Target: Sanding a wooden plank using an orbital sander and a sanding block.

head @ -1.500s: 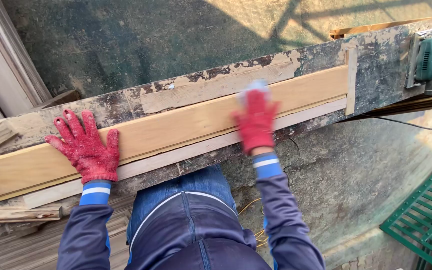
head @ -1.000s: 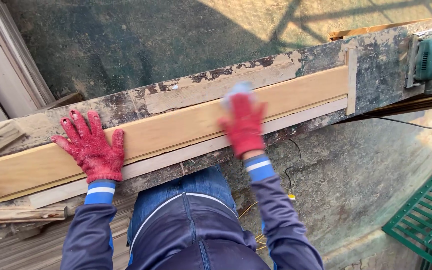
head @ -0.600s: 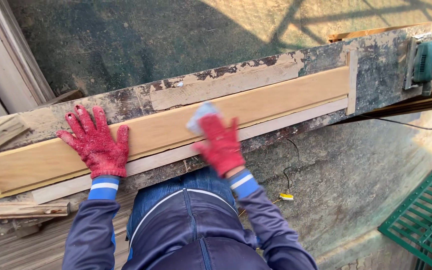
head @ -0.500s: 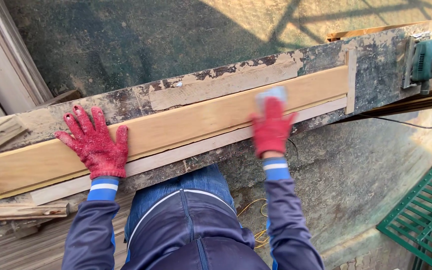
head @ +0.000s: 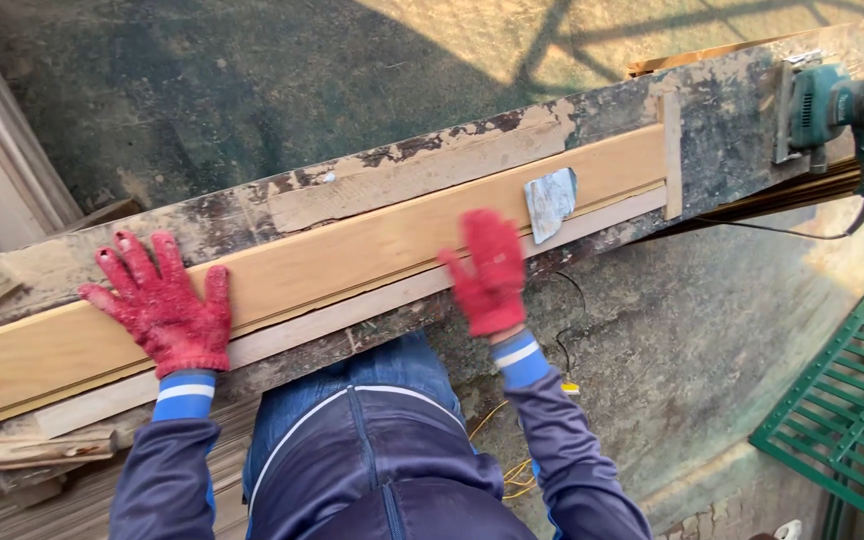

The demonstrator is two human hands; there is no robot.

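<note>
left hand fingers spread flat on wooden board, right hand released, fingers splayed, beside sandpaper sheet

I count two red gloves, one on my left hand pressed flat on the long pale board and one on my right hand at the bench's near edge. There is one such board on the one worn workbench, one scrap of sandpaper lying on it, and one thin strip along its near side. I see one green power sander at the bench's far right end and one green metal grate on the ground.
</note>
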